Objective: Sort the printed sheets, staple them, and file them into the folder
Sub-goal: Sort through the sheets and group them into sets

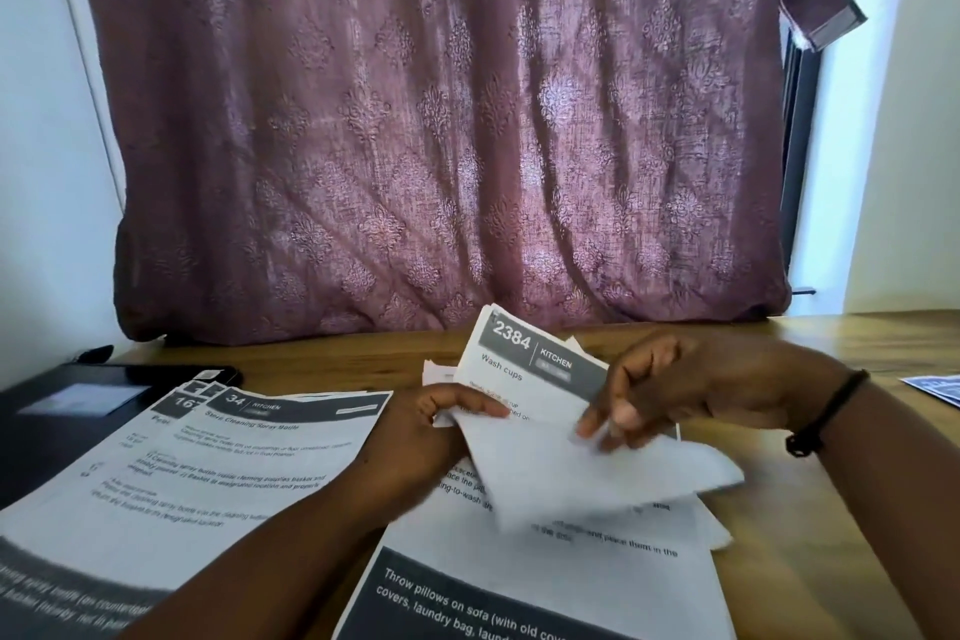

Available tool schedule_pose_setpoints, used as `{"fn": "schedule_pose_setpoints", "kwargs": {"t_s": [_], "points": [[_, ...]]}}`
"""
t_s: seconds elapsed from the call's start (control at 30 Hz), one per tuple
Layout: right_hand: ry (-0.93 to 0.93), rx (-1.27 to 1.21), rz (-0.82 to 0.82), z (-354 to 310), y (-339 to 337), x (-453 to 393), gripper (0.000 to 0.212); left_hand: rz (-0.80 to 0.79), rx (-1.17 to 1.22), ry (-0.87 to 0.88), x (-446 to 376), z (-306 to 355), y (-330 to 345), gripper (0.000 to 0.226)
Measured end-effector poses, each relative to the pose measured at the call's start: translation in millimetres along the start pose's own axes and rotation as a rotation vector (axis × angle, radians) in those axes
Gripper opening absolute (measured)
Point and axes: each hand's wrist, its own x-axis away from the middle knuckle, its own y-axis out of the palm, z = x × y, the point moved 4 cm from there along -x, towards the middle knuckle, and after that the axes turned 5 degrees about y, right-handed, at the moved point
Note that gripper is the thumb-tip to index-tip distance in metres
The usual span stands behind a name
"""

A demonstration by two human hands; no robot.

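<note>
My left hand (pixel 441 424) grips a bundle of printed sheets (pixel 524 374) from underneath, its top page headed "2384 KITCHEN, Wash cups". My right hand (pixel 670 390) pinches a loose white sheet (pixel 587 476) that curls down in front of the bundle, blurred. Below both hands a stack of sheets (pixel 545 587) lies on the wooden table (pixel 810 535), its dark band reading "Throw pillows on sofa". A second pile (pixel 208 463), topped by a page numbered 34, lies fanned at the left. A black folder (pixel 62 411) rests at the far left, partly under that pile.
A mauve patterned curtain (pixel 441 120) hangs right behind the table's far edge. Another printed sheet (pixel 935 387) pokes in at the right edge. A small dark object (pixel 93 353) sits behind the folder. A black band circles my right wrist.
</note>
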Motion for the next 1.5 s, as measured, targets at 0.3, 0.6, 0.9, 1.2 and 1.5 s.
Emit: {"fn": "schedule_pose_setpoints", "kwargs": {"t_s": [0.3,0.6,0.9,1.2,1.5], "points": [[-0.055,0.585,0.861,30.3,-27.3,-27.3,0.021,-0.048,0.016,-0.042,-1.5,-5.1,1.4,0.050],[-0.181,0.396,0.895,20.2,-21.8,-25.7,0.018,-0.047,0.006,-0.036,0.5,-5.5,2.0,0.045],[-0.166,0.440,0.739,17.1,-26.9,-22.0,0.016,-0.060,-0.105,-0.029,-1.6,-11.1,-2.2,0.025],[0.015,0.208,0.294,23.2,-28.5,-10.1,0.025,-0.021,-0.101,-0.006,-0.6,-4.6,-0.2,0.049],[-0.025,0.381,0.806,21.6,-49.3,-9.8,0.017,-0.091,0.035,-0.081,-0.9,-9.9,-1.7,0.025]]}}
